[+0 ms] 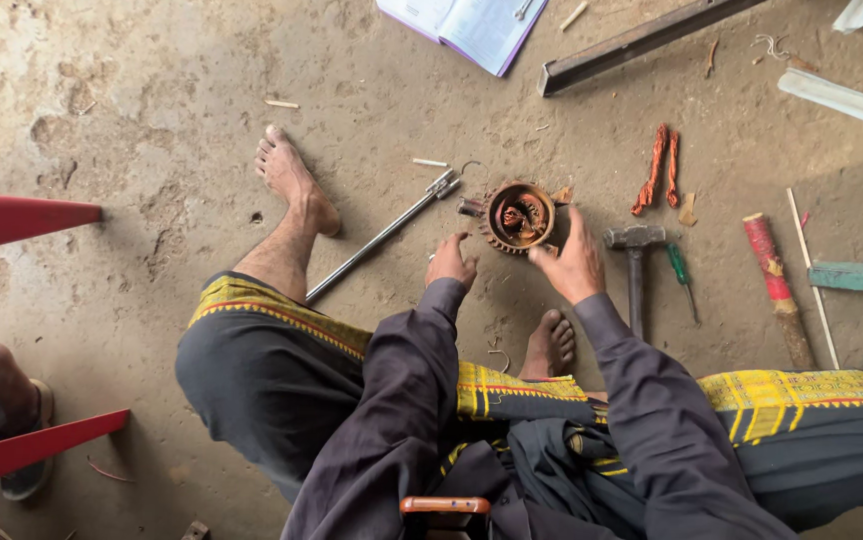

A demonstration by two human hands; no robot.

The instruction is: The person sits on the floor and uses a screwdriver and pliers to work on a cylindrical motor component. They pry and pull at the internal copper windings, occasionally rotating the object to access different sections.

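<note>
Hands at a stator on the ground

The stator [518,216] lies ahead of the feet; right hand [573,263] spreads fingers against its rim, left hand [450,262] hovers near, fingers curled, holding nothing, hammer [635,262] beside.

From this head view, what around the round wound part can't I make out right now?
- Near rim of the round wound part: covered by the right hand.
- Its copper windings: too small to tell their state.
- Left hand: fingers curled under, contact unclear.
- Open book: cut off by the top edge.
- Hammer handle end: hidden behind the right sleeve.
</note>
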